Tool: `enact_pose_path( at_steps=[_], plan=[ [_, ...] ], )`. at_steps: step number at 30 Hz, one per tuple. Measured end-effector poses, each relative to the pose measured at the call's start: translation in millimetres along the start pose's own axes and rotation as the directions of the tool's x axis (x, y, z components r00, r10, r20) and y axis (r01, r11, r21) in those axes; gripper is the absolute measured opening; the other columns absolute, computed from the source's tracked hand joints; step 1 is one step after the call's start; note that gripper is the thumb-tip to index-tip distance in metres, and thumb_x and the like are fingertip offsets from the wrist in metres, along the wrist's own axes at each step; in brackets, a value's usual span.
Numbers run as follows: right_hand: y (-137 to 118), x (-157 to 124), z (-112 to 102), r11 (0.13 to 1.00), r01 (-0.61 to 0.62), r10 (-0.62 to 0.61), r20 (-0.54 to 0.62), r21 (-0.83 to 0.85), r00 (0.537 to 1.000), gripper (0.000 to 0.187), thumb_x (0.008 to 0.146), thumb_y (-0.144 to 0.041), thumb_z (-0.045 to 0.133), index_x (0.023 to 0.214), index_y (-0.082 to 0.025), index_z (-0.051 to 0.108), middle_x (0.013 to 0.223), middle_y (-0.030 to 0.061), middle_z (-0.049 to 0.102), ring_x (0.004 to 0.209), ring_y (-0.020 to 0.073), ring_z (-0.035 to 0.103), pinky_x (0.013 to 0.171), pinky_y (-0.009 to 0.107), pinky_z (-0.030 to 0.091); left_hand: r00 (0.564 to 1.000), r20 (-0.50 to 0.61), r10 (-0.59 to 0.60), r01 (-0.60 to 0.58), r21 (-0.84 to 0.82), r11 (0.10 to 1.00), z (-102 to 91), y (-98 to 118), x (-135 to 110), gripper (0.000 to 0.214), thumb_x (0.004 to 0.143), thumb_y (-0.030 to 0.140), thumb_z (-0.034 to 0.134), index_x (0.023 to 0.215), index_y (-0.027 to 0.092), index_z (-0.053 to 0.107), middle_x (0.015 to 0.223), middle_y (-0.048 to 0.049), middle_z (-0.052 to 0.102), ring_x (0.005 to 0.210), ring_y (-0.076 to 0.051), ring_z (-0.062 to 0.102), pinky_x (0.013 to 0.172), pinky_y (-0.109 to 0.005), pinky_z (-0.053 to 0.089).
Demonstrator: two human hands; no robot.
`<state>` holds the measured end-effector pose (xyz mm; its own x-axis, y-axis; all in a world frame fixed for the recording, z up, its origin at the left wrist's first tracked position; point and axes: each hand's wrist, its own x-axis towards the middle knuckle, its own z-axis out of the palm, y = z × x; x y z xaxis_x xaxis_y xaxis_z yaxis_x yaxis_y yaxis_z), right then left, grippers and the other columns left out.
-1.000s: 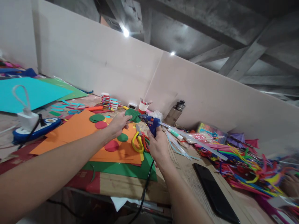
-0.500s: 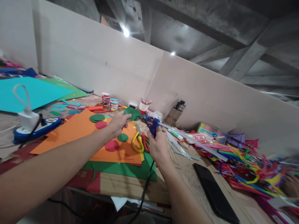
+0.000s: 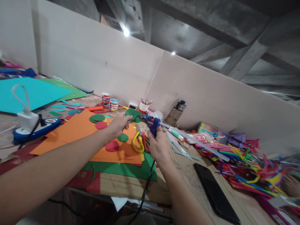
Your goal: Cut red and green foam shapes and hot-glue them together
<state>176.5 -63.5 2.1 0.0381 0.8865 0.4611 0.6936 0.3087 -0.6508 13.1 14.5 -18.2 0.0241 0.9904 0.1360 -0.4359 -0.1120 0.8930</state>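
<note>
My left hand (image 3: 119, 124) pinches a green paper circle (image 3: 132, 115) at its left edge, holding it above the sheets. In my right hand (image 3: 160, 146) is a blue hot glue gun (image 3: 152, 123), its nozzle at the right part of the green piece. A long clear glue stick (image 3: 199, 142) juts from the gun's rear, and a black cord hangs below. Beneath my hands lie orange sheets (image 3: 77, 137) over a green sheet (image 3: 112, 171). On the orange lie loose red circles (image 3: 112, 146) and green circles (image 3: 123, 137), beside yellow-handled scissors (image 3: 138, 143).
A black phone (image 3: 215, 192) lies at the right. Colourful pipe cleaners (image 3: 248, 165) are heaped beyond it, with another person's hand (image 3: 291, 186) at the far edge. A dark bottle (image 3: 176, 113) stands by the partition. A blue power strip (image 3: 50, 125) with a white plug sits left.
The green circle and the glue gun nozzle have shifted very slightly against each other. Both hands keep their holds and otherwise stay in place.
</note>
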Motion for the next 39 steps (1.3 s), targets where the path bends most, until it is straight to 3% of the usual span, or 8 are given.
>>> enact_pose_path(
  at_steps=[6,14,20,27,32,39],
  plan=[
    [-0.1,0.4,0.0,1.0,0.007,-0.007,-0.023,-0.002,1.0,0.035,0.087,-0.027,0.052,0.119,-0.018,0.059,0.105,0.0101,0.071,0.093,0.0247,0.064,0.08,0.032,0.045,1.0,0.009,-0.025,0.025,0.034,0.999,1.5,-1.9,-1.5,0.011,0.069,0.013,0.062,0.065,0.017,0.052,0.052,0.0046,0.046,0.038,-0.005,0.036,0.03,-0.016,0.023],
    [2.2,2.1,-0.7,1.0,0.009,-0.01,-0.04,-0.027,0.999,0.035,0.086,-0.026,0.052,0.119,-0.017,0.059,0.107,0.0118,0.07,0.095,0.0256,0.063,0.082,0.034,0.045,0.999,0.022,-0.03,0.029,0.016,0.999,0.7,-2.6,-1.1,0.014,0.066,0.015,0.067,0.066,0.017,0.053,0.057,0.0008,0.056,0.041,-0.006,0.044,0.032,-0.016,0.022],
    [0.0,0.6,-0.7,0.998,-0.008,0.007,-0.025,-0.062,1.0,0.033,0.086,-0.028,0.052,0.116,-0.016,0.06,0.102,0.0122,0.071,0.09,0.0259,0.064,0.078,0.034,0.046,0.999,-0.046,0.001,-0.003,-0.057,0.998,-6.1,-0.5,6.5,0.012,0.067,0.016,0.065,0.073,0.018,0.054,0.064,-0.0007,0.063,0.049,-0.008,0.052,0.034,-0.015,0.023],
    [-0.8,-3.1,5.1,0.999,0.036,-0.036,0.022,0.028,0.999,0.034,0.088,-0.029,0.051,0.12,-0.019,0.058,0.109,0.0103,0.07,0.094,0.0246,0.064,0.083,0.034,0.045,0.999,-0.041,0.018,-0.022,-0.096,0.995,-9.3,1.3,9.3,0.016,0.064,0.017,0.065,0.075,0.018,0.053,0.074,-0.0021,0.066,0.061,-0.01,0.062,0.035,-0.015,0.023],
    [1.0,-1.6,3.0,1.0,-0.003,0.003,-0.006,-0.02,1.0,0.032,0.087,-0.028,0.052,0.116,-0.017,0.059,0.102,0.0108,0.071,0.088,0.0249,0.064,0.079,0.034,0.045,0.999,-0.05,-0.007,0.003,-0.085,0.996,-5.3,0.8,4.8,0.015,0.065,0.015,0.064,0.074,0.018,0.052,0.066,0.0006,0.061,0.055,-0.009,0.057,0.035,-0.015,0.024],
    [1.8,0.9,1.5,1.0,0.008,-0.01,-0.037,-0.03,0.999,0.029,0.086,-0.027,0.053,0.112,-0.017,0.061,0.1,0.011,0.071,0.087,0.0248,0.064,0.076,0.032,0.045,0.999,0.008,-0.042,0.042,0.005,0.999,-0.3,-8.8,1.4,0.013,0.066,0.015,0.065,0.065,0.018,0.052,0.051,0.0049,0.046,0.039,-0.005,0.037,0.033,-0.017,0.023]
  ],
)
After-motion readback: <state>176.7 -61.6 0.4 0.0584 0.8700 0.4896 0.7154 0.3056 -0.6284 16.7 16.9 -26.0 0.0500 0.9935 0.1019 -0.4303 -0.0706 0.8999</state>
